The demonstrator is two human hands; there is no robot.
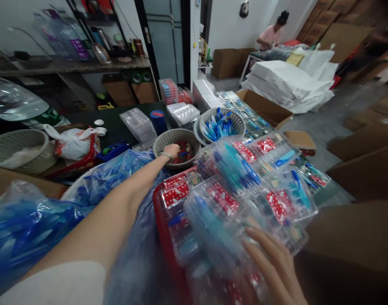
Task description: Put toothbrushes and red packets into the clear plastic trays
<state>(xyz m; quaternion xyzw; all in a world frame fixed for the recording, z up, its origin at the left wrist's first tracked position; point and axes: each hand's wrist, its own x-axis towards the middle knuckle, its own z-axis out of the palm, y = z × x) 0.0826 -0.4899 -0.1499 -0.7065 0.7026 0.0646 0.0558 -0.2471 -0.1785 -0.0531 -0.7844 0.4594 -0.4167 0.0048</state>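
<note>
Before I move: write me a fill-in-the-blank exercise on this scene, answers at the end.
The left hand reaches into a perforated basket, to the ____ of the basket with blue and teal pieces.
The right hand is by clear plastic packs whose white-patterned inserts are mainly ____.
The person in the background wears a ____ top.
The box beyond the packs, made of ____, is open.
Missing words: left; red; pink; cardboard.
</note>
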